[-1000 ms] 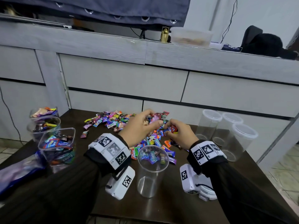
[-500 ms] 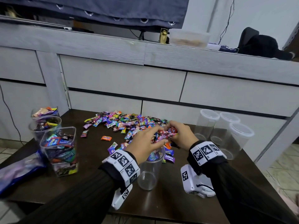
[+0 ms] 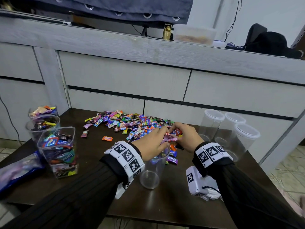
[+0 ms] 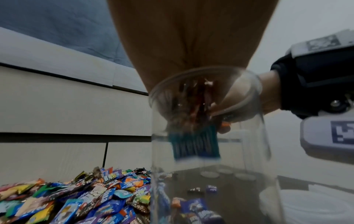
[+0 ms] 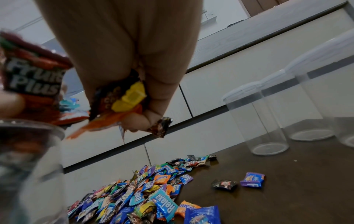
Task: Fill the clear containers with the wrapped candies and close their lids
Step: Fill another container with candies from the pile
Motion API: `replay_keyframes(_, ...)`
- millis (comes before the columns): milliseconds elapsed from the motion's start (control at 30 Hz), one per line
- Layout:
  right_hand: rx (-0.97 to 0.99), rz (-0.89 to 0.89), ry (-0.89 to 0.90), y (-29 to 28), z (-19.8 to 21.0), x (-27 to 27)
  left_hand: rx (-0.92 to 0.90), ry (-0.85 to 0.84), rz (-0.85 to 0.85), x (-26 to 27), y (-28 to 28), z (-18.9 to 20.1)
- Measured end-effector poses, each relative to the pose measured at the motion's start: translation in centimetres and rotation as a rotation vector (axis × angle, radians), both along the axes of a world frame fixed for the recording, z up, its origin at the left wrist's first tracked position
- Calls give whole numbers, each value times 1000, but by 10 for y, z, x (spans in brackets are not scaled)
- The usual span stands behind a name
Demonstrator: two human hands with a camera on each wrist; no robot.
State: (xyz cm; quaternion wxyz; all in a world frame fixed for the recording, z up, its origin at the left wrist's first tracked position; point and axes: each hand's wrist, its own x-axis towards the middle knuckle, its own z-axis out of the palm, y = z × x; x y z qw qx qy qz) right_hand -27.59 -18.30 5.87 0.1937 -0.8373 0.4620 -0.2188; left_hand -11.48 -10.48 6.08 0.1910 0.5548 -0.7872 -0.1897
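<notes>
An open clear round container [image 3: 152, 169] stands at the table's near middle. Over its mouth my left hand [image 3: 162, 138] grips a bunch of wrapped candies [image 3: 169, 138], a red one outermost. In the left wrist view a teal candy [image 4: 195, 145] is dropping inside the container [image 4: 208, 174]. Beside it my right hand [image 3: 175, 133] grips its own handful; the right wrist view shows yellow and orange wrappers [image 5: 128, 98] in its curled fingers [image 5: 145, 121]. The loose candy pile [image 3: 132, 124] lies just behind both hands.
Three empty lidded clear containers [image 3: 231, 129] stand at the right. Filled open containers [image 3: 57, 151] sit at the left, with a blue bag [image 3: 16, 171] near the left edge. A white lid [image 3: 213, 195] lies under my right wrist. Grey drawers [image 3: 123, 80] rise behind the table.
My left hand has drawn back from the pile with a handful of candies and now sits over the container's mouth. The right hand has stayed about where it was.
</notes>
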Motion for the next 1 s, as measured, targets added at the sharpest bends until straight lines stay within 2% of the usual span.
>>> replay_keyframes(200, -24, 5, 17, -2, -1, 3, 29, -126, 5, 1, 5, 5)
replay_keyframes(400, 2, 11, 36, -4, 0, 0, 60, -445, -4, -3, 7, 14)
replay_keyframes(533, 14, 2, 36, -4, 1, 0, 71, -545, -35, -5, 7, 19)
replay_keyframes(900, 18, 15, 44, 1, 8, -1, 205, -421, -149, 2, 0, 43)
replay_keyframes(1000, 21, 36, 44, 2, 6, 0, 167, -336, -100, 5, 2, 42)
